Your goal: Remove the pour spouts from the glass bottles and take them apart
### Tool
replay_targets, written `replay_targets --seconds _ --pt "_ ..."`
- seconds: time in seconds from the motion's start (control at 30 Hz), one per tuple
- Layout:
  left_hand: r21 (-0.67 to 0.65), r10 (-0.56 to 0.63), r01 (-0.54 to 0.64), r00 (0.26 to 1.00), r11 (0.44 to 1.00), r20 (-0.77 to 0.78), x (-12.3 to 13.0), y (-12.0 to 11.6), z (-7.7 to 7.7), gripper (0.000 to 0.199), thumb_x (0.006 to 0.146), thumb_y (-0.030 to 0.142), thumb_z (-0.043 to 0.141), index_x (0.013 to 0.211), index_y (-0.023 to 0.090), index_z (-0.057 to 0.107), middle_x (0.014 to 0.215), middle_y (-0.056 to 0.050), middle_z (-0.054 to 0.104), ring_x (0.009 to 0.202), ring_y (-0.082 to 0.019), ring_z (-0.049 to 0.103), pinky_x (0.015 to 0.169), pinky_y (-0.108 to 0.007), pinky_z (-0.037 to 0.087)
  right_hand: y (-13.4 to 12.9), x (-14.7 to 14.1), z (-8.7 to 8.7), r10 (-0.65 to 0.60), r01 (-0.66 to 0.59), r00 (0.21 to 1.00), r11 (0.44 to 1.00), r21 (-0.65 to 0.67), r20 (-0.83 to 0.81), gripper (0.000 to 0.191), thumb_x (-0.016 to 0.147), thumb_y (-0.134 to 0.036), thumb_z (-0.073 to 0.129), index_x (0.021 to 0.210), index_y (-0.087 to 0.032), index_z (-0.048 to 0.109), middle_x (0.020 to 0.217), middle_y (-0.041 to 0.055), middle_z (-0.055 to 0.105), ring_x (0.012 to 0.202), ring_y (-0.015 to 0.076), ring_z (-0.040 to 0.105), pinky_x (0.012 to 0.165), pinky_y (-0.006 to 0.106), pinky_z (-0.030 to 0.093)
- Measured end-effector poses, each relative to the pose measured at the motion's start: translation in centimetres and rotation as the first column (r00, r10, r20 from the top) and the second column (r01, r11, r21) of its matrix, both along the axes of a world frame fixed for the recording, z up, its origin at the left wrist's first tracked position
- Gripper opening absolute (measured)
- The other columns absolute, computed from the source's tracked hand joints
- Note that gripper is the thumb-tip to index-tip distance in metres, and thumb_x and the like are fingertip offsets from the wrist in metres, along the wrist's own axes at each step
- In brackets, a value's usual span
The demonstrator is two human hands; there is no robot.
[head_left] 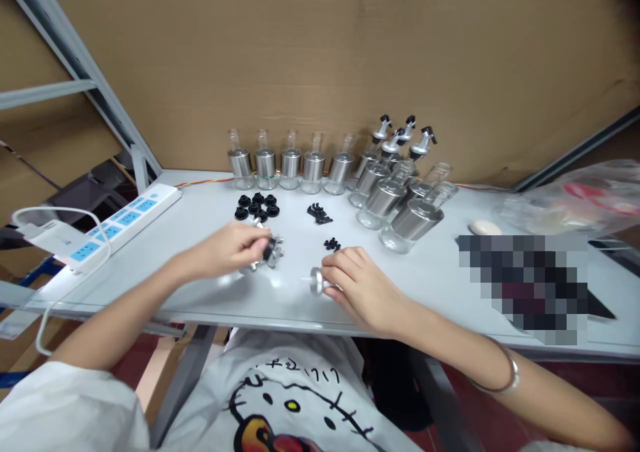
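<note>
My left hand (239,247) is closed in a pinch, with a black stopper (270,248) at its fingertips. Beside and under those fingers lie several silver pourer parts (275,257), partly hidden by the hand. In my right hand (363,287) is a silver pourer spout (316,281), its round disc and a thin pale tube pointing left toward the other hand. A group of black stoppers (257,205) lies beyond my left hand. Small black levers (319,213) and a cluster of tiny black caps (332,244) are beyond my right hand.
Glass bottles with steel sleeves (314,167) line the back; more (415,220) stand at right, several topped with pourers (423,143). A power strip (127,222) lies at left. On the right are a plastic bag (575,202), a pale oval object (485,228) and a blurred dark item (525,285).
</note>
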State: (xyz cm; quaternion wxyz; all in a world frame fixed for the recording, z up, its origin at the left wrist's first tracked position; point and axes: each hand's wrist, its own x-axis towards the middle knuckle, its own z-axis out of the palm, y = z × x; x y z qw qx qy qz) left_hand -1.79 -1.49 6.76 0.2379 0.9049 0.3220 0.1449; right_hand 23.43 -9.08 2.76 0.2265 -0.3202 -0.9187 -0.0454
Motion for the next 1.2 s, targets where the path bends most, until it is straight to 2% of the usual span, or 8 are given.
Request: replay_targets --seconds 0.07,0.17,0.27,0.37,0.67,0.83,1.0,1.2 --pt "0.174 0.197 -0.167 0.966 0.970 -0.168 -1.3 2.4 1.5 0.026 0.084 0.037 0.038 0.066 0.019 0.040 0.057 0.001 0.047 0.051 -0.013 0.042 0.053 -0.024 0.030 0.3 0.0 -0.7 -0.033 0.036 0.999 0.994 -0.100 0.034 0.028 0.098 -0.023 0.032 0.105 -0.014 0.058 0.094 0.0121 0.061 0.083 0.0209 0.051 0.073 0.035 0.038" --pt "0.324 0.394 -0.290 0.861 0.900 -0.323 -2.9 6.2 2.3 0.025 0.085 0.040 0.041 0.073 0.019 0.049 0.069 -0.003 0.058 0.060 -0.016 0.051 0.056 -0.025 0.032 0.9 0.0 -2.1 -0.041 0.059 0.994 0.980 -0.190 0.097 0.025 0.097 -0.020 0.037 0.109 -0.012 0.058 0.094 0.0123 0.060 0.085 0.0214 0.053 0.073 0.034 0.040" --pt "0.288 0.395 -0.292 0.812 0.912 -0.429 -3.8 9.4 1.7 0.024 0.082 0.041 0.047 0.082 0.019 0.057 0.080 -0.006 0.065 0.069 -0.018 0.058 0.058 -0.024 0.035 1.6 0.2 -2.8 -0.053 0.073 0.993 0.978 -0.194 0.107 0.023 0.096 -0.016 0.041 0.109 -0.013 0.059 0.093 0.0112 0.061 0.088 0.0215 0.056 0.073 0.033 0.040" --pt "0.247 0.332 -0.233 0.786 0.940 -0.521 -3.7 10.9 1.0 0.020 0.079 0.036 0.053 0.082 0.018 0.061 0.076 -0.006 0.065 0.066 -0.019 0.058 0.057 -0.025 0.035 2.0 0.1 -2.5 -0.095 0.117 0.988 0.975 -0.188 0.123 0.017 0.096 -0.018 0.044 0.098 -0.014 0.061 0.088 0.0088 0.064 0.084 0.0204 0.057 0.072 0.032 0.038" --pt "0.280 0.376 -0.261 0.748 0.924 -0.546 -3.7 10.9 1.0 0.011 0.078 0.027 0.054 0.074 0.020 0.061 0.071 -0.005 0.062 0.063 -0.019 0.055 0.060 -0.027 0.034 3.0 -1.4 -2.1 -0.136 0.171 0.978 0.958 -0.231 0.160 0.019 0.094 -0.020 0.049 0.090 -0.013 0.066 0.083 0.0088 0.061 0.075 0.0186 0.057 0.070 0.031 0.043" --pt "0.266 0.366 -0.256 0.725 0.929 -0.583 -3.5 10.5 0.7 0.013 0.079 0.021 0.051 0.072 0.016 0.061 0.069 -0.004 0.060 0.064 -0.017 0.056 0.063 -0.024 0.037 3.6 -2.2 -1.9 -0.147 0.176 0.982 0.941 -0.288 0.121 0.028 0.092 -0.013 0.047 0.117 -0.008 0.058 0.097 0.0143 0.065 0.088 0.0233 0.062 0.079 0.039 0.050" --pt "0.317 0.377 -0.219 0.679 0.923 -0.630 -2.8 10.1 0.6 0.016 0.082 0.020 0.047 0.083 0.017 0.062 0.080 -0.007 0.066 0.073 -0.021 0.063 0.064 -0.025 0.041 2.0 -1.6 -1.2 -0.105 0.105 0.994 0.924 -0.367 0.021 0.029 0.091 -0.013 0.045 0.117 -0.007 0.055 0.105 0.0158 0.063 0.095 0.0245 0.061 0.084 0.041 0.052" --pt "0.391 0.412 -0.180 0.625 0.903 -0.663 -2.2 10.3 -0.2 0.020 0.083 0.019 0.045 0.089 0.015 0.064 0.093 -0.010 0.069 0.085 -0.023 0.066 0.073 -0.027 0.047 0.9 -1.4 -1.3 0.003 0.003 1.000 0.941 -0.338 0.018 0.029 0.089 -0.016 0.050 0.116 -0.011 0.057 0.109 0.0155 0.062 0.101 0.0236 0.059 0.089 0.041 0.051"
